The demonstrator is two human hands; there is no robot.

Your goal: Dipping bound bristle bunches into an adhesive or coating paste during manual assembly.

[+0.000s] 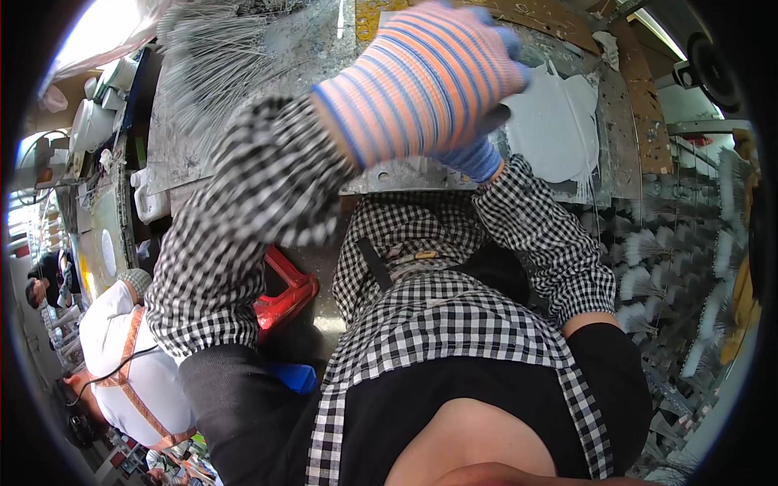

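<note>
My left hand [421,85], in an orange, pink and blue striped knit glove, is raised over the workbench [316,105]. Its fingers curl away from view and look closed, so what they hold, if anything, is hidden. Behind and below it is my right hand [476,159] in a similar glove, mostly covered by the left, its fingers out of sight. A small dark piece [494,120] pokes out between the two hands; its kind cannot be told. To their right, a thick layer of pale grey paste [559,125] is spread on a board.
A large bundle of thin grey wire-like strands [215,69] lies at the bench's left. Racks of grey brush-like pieces [656,275] stand on the right. A red plastic stool [284,292] is beside me. Another person in white [130,364] sits at lower left.
</note>
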